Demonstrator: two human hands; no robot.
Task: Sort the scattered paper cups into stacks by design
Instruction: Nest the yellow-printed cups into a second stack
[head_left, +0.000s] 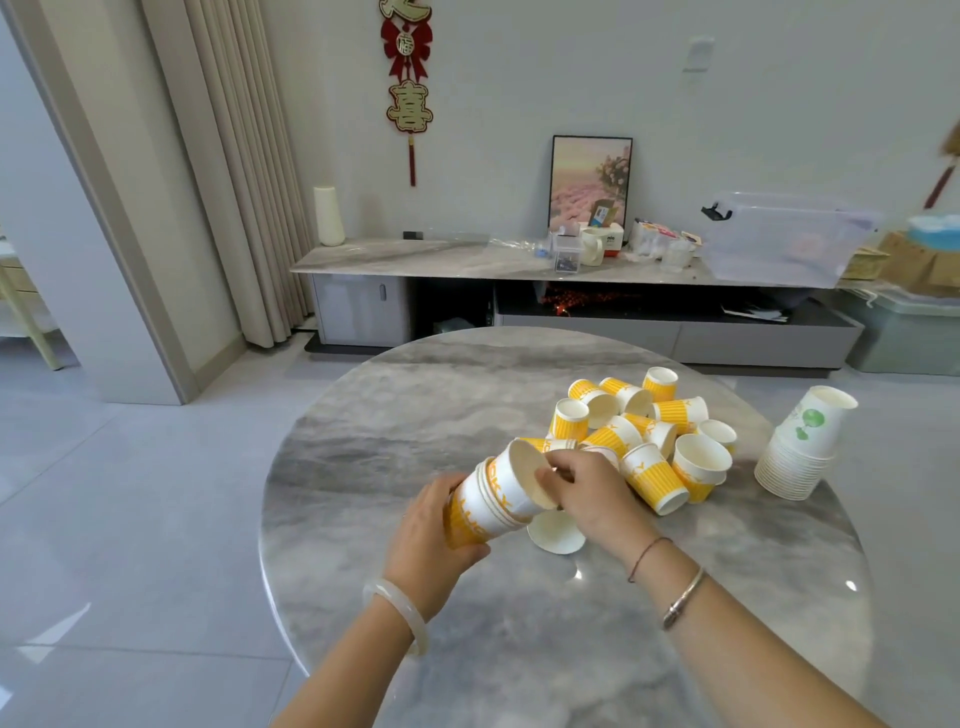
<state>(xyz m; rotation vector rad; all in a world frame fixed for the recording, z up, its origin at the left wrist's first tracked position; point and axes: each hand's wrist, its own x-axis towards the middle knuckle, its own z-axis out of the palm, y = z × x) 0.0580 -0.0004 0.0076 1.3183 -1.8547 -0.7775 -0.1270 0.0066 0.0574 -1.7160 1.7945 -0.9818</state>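
A short stack of yellow-and-white paper cups (488, 501) lies tilted above the round marble table (395, 431), mouth facing right. My left hand (431, 530) grips the stack's base. My right hand (587, 488) pinches the rim of the top cup. Just below them one cup (556, 535) lies on the table, its white inside showing. Behind my right hand sits a pile of several loose yellow striped cups (644, 431), some upright, some on their sides. At the table's right edge leans a tall upside-down stack of white cups with a green design (802, 447).
Beyond the table runs a low marble-topped cabinet (415, 257) with a mug, small jars, a framed picture and a clear plastic bin (784, 239). Grey tiled floor surrounds the table. A curtain and doorway are at the left.
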